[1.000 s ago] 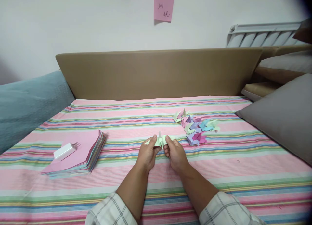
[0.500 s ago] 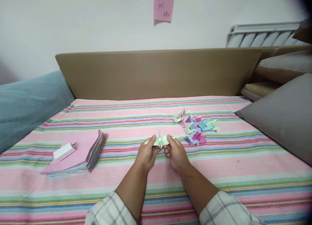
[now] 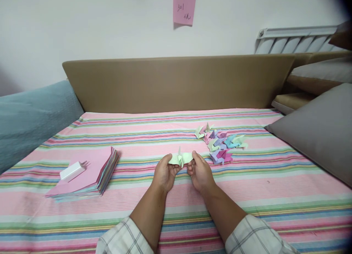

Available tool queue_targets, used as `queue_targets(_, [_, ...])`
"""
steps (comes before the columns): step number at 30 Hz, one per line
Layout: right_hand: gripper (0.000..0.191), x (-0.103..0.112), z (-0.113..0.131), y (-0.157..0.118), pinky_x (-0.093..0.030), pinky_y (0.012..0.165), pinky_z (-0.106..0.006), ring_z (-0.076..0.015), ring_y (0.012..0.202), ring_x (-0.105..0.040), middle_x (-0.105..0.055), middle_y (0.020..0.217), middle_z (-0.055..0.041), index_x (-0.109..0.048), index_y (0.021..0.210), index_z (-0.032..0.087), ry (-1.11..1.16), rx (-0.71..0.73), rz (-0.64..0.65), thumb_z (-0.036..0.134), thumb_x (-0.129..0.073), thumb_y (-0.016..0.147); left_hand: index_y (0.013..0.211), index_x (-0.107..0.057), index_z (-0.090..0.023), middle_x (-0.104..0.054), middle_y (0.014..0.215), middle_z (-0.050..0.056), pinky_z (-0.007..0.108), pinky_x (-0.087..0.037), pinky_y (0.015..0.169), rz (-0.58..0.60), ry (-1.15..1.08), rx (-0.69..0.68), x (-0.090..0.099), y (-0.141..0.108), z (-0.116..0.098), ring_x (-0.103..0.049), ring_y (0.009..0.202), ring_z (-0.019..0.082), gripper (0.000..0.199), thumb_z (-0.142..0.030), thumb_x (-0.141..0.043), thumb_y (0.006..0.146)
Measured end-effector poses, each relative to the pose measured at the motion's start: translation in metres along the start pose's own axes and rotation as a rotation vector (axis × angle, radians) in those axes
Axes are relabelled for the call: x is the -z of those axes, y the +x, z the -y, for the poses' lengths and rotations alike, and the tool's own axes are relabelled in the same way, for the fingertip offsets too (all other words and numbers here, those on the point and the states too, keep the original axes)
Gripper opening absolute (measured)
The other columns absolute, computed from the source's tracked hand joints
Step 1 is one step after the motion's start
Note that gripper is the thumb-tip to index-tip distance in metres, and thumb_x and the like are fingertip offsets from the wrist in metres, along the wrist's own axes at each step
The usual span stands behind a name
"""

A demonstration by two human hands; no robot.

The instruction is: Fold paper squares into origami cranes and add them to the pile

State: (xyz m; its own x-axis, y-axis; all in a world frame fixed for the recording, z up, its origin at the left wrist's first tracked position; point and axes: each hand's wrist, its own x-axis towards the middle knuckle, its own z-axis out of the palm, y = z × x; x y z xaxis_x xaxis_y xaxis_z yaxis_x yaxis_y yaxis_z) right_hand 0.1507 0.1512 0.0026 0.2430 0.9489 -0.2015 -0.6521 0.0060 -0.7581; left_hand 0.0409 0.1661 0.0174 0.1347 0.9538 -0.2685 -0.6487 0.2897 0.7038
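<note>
Between my two hands is a pale green origami crane (image 3: 180,159), its wings spread sideways and a thin point sticking up. My left hand (image 3: 165,172) pinches the left wing tip between thumb and fingers. The right wing tip is pinched the same way by my right hand (image 3: 200,171). Just beyond my right hand lies a cluster of folded paper cranes (image 3: 220,142) in pink, purple, blue, green and magenta. The undersides of the held wings are partly hidden by my fingers.
At left, a stack of coloured paper (image 3: 90,169) carries a white plug adapter (image 3: 73,171). All rest on a striped cloth (image 3: 154,133). A brown backrest (image 3: 176,85) rises behind, with a grey cushion (image 3: 321,129) at right and a blue one (image 3: 33,114) at left.
My thumbs have moved outward along the crane's wings, so more of both wings shows. The cluster of cranes and the paper stack stay where they were.
</note>
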Motion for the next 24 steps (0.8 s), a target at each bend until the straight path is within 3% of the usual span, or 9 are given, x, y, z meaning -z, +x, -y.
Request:
queue_targets(4, [0.033,0.000,0.000,0.000,-0.026,0.034,-0.017,-0.0055,0.040,-0.039,-0.049,0.052,0.0050,-0.049,0.067,0.019,-0.015,0.007,0.007,0.047,-0.067,0.071,0.075,-0.056,-0.012,-0.062,0.061,0.002,0.030,-0.052,0.059,-0.022,-0.022,0.003,-0.002,-0.001,-0.002,-0.052,0.047,0.009,0.017,-0.026,-0.062,0.066])
queue_targets(7, [0.031,0.000,0.001,0.000,-0.027,0.035,-0.017,-0.0059,0.043,-0.041,-0.050,0.057,0.0055,-0.052,0.080,0.020,-0.041,0.067,-0.003,0.047,-0.066,0.071,0.072,-0.055,-0.013,-0.060,0.058,0.000,0.030,-0.053,0.060,-0.045,-0.014,-0.032,-0.002,-0.001,-0.001,-0.052,0.046,0.009,0.016,-0.025,-0.064,0.066])
queue_targets(10, [0.031,0.000,0.003,-0.001,-0.030,0.039,-0.017,-0.0063,0.047,-0.041,-0.048,0.061,0.0068,-0.050,0.089,0.022,-0.091,0.174,-0.055,0.046,-0.063,0.074,0.071,-0.054,-0.014,-0.060,0.059,-0.001,0.029,-0.052,0.060,-0.068,0.015,-0.080,-0.002,-0.001,0.001,-0.054,0.050,0.010,0.019,-0.026,-0.068,0.065])
queue_targets(13, [0.026,0.002,0.006,-0.003,-0.032,0.043,-0.019,-0.0069,0.048,-0.038,-0.043,0.058,0.0077,-0.048,0.086,0.022,-0.210,0.322,-0.076,0.045,-0.058,0.078,0.071,-0.055,-0.014,-0.060,0.061,-0.002,0.029,-0.053,0.060,-0.065,0.052,-0.127,-0.001,0.000,0.003,-0.054,0.051,0.009,0.023,-0.029,-0.071,0.063])
queue_targets(17, [0.025,0.001,0.009,-0.010,-0.039,0.052,-0.022,-0.0090,0.055,-0.043,-0.046,0.063,0.0045,-0.050,0.076,0.020,-0.425,0.515,0.013,0.043,-0.058,0.078,0.069,-0.056,-0.014,-0.057,0.058,-0.003,0.028,-0.053,0.061,-0.056,0.097,-0.152,0.001,0.001,0.004,-0.053,0.050,0.008,0.026,-0.032,-0.073,0.062])
queue_targets(24, [0.028,0.001,0.007,-0.009,-0.041,0.053,-0.023,-0.0100,0.056,-0.047,-0.052,0.066,0.0032,-0.057,0.082,0.018,-0.582,0.460,0.063,0.042,-0.065,0.070,0.065,-0.056,-0.014,-0.056,0.055,-0.003,0.025,-0.051,0.063,0.036,0.138,-0.152,0.003,0.001,0.005,-0.052,0.051,0.007,0.026,-0.034,-0.073,0.064])
